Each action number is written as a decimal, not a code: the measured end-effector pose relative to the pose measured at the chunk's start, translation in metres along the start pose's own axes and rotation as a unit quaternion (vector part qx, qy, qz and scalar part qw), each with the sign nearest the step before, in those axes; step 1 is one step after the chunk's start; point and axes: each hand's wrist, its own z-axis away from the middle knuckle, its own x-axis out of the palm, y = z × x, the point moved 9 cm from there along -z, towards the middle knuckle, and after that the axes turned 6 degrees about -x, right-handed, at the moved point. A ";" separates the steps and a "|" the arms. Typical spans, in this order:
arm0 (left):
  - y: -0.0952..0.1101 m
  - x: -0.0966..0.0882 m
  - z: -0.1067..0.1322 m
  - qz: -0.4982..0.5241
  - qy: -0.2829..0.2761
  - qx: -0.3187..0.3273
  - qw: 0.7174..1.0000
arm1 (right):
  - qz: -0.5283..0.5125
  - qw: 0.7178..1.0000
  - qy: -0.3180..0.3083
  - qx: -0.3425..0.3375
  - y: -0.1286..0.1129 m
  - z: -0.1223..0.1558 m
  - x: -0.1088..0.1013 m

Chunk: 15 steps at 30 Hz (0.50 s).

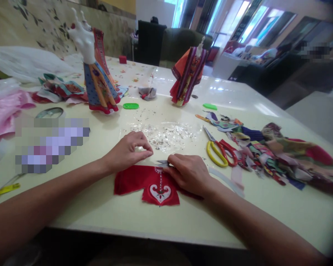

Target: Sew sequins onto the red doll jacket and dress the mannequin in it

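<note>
the right hand (188, 173) hides one sleeve of the red top (144, 183). what the left hand (127, 149) pinches is too small to see. bare table (105, 210) runs to the near edge, with scissors (219, 151) near on the right. the top lies flat. right fingers close on a grey tool (162, 162) at its neck, left fingertips pressed together just above.

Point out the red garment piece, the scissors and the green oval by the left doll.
red garment piece (131, 183), head view, on its left sleeve.
scissors (218, 145), head view, where the handles meet.
green oval (131, 106), head view, on its middle.
</note>
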 end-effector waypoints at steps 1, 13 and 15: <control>0.002 0.001 0.000 0.011 -0.008 -0.001 1.000 | 0.000 1.000 0.012 0.003 0.001 0.001 -0.002; 0.005 0.016 0.005 0.076 -0.065 -0.038 0.994 | -0.031 0.995 0.100 0.009 0.002 0.003 -0.017; 0.003 0.018 0.005 0.093 -0.067 -0.052 0.992 | -0.032 0.994 0.103 0.010 0.001 0.003 -0.017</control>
